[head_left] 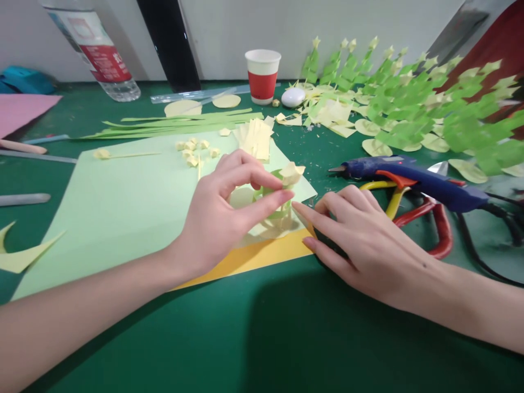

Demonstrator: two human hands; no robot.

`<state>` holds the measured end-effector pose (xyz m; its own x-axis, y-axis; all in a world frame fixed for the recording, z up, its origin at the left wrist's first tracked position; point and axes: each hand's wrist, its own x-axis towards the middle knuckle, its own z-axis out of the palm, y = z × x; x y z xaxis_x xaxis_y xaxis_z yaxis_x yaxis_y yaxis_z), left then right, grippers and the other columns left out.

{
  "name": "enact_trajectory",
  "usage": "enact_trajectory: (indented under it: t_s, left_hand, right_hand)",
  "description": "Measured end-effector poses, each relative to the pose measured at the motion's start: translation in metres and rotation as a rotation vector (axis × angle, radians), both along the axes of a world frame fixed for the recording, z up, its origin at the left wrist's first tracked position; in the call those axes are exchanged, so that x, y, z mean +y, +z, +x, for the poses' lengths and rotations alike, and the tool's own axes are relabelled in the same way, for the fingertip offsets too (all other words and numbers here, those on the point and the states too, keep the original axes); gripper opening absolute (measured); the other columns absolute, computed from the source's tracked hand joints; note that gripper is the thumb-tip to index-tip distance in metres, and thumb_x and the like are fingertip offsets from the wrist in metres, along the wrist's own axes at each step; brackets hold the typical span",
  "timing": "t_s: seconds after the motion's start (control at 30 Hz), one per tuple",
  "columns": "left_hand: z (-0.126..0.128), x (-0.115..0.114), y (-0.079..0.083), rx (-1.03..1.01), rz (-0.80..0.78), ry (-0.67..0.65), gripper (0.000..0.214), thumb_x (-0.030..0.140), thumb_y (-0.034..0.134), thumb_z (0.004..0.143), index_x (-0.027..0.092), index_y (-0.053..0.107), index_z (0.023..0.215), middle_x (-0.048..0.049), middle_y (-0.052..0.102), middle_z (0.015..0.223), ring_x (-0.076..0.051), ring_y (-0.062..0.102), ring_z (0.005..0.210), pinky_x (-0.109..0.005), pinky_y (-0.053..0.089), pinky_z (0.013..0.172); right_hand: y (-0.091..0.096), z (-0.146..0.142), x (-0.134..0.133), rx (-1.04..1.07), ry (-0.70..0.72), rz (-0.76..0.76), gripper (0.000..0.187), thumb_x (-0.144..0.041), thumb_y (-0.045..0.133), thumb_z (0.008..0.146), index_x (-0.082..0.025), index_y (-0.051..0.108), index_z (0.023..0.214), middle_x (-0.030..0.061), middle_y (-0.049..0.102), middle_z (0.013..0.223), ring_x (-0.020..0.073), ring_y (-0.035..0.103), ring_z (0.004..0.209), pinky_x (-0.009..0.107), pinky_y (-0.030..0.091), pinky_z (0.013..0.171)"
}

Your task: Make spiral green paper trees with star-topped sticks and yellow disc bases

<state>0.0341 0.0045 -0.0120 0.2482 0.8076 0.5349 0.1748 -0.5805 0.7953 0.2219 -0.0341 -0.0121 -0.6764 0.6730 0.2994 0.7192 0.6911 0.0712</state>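
A big light green sheet (131, 191) is lying on the dark green worktop (184, 349), and the left hand (223, 210) is hiding part of it. Over the sheet's right end, the left hand is pinching one little paper plant (292, 174) between thumb and pointing finger, and those fingers are hiding much of its green part. The right hand (356, 234) is resting by the sheet's right corner, thumb and pointing finger spread apart; I can't tell if a fingertip is touching the plant. Under the sheet's near edge, one orange-yellow sheet (245, 261) is peeking out, mostly covered. Beyond the sheet's far edge, one bottle (108, 60) is getting its top cut off by the view, one paper cup (262, 82) is standing, and two pale circles (226, 101) are lying. Small yellow stars (192, 161) are bunching on the sheet, too blurry to count for sure. Right of the sheet, one blue glue gun (413, 177) is lying, its cord running out of view. Far to the sheet's right, many more paper plants (413, 117) are crowding together, too mixed up to count.
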Motion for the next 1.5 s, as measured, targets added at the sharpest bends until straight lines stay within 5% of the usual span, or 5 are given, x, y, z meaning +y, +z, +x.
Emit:
enact_trajectory:
  t_s: [0.7,0.97,1.23,1.43,1.5]
  left_hand:
    - [0.0009,-0.0022,0.001,-0.022,-0.052,0.003,0.014,0.019,0.067,0.068,0.024,0.059,0.059,0.0028,0.048,0.067,-0.016,0.05,0.073,-0.031,0.038,0.07]
    - [0.0,0.0005,-0.0005,-0.021,-0.034,-0.026,0.013,0.016,0.066,0.069,0.023,0.059,0.06,0.003,0.045,0.066,-0.014,0.048,0.071,-0.03,0.037,0.068]
    - [0.0014,-0.0022,0.0006,-0.028,-0.05,0.004,0.015,0.017,0.067,0.068,0.023,0.058,0.058,0.0028,0.047,0.066,-0.015,0.049,0.072,-0.031,0.037,0.069]
    - [0.0004,-0.0021,0.0002,-0.018,-0.032,-0.004,0.014,0.017,0.067,0.069,0.023,0.058,0.06,0.0026,0.048,0.067,-0.015,0.05,0.073,-0.031,0.039,0.07]
    - [0.0005,-0.002,0.0,-0.015,-0.029,-0.001,0.014,0.018,0.067,0.07,0.023,0.058,0.06,0.0027,0.048,0.067,-0.015,0.05,0.073,-0.031,0.039,0.07]
  right_hand:
    - [0.0015,0.0027,-0.006,0.009,0.066,0.158,0.029,-0.019,0.037,0.088,-0.013,0.065,0.083,0.0055,0.048,0.062,0.0175,0.033,0.062,0.029,0.026,0.057]
    - [-0.0019,0.0018,0.0006,0.008,0.041,0.115,0.038,-0.027,0.039,0.088,-0.001,0.057,0.108,0.0093,0.052,0.074,0.0197,0.038,0.069,0.031,0.032,0.061]
    - [-0.0002,0.0027,-0.0012,0.055,0.061,0.158,0.028,-0.022,0.041,0.087,-0.013,0.067,0.081,0.0055,0.049,0.062,0.0173,0.034,0.062,0.029,0.027,0.056]
    - [-0.0029,-0.0005,0.0019,0.044,0.044,0.141,0.032,-0.026,0.042,0.087,-0.005,0.062,0.1,0.0072,0.053,0.068,0.018,0.039,0.067,0.03,0.032,0.06]
    - [-0.0035,-0.001,0.0016,0.051,0.05,0.141,0.029,-0.025,0.041,0.087,-0.009,0.065,0.092,0.006,0.052,0.065,0.0176,0.038,0.065,0.03,0.031,0.059]
